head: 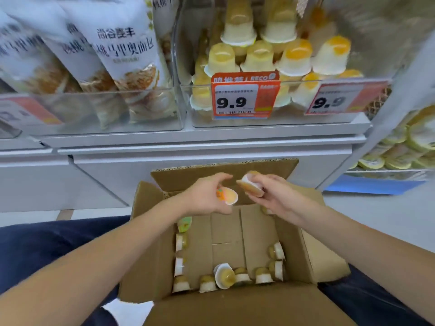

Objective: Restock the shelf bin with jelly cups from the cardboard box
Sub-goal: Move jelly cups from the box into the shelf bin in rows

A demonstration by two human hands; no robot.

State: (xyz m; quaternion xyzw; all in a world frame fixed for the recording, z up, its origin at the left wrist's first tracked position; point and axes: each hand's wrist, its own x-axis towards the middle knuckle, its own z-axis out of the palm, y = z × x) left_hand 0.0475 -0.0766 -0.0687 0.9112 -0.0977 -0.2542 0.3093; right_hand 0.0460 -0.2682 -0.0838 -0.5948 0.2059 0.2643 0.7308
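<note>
Our left hand pinches a light, slick jelly cup by its rim above the cardboard box's far edge; our right hand clamps another cup, the shelf bin above.

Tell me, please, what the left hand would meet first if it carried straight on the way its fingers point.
Probably the jelly cup gripped in the right hand: the left hand, holding its own orange cup, points right at it across a small gap, though depth is unclear.

Brown cardboard box; yellow-white jelly cups; orange-red price tag.
</note>
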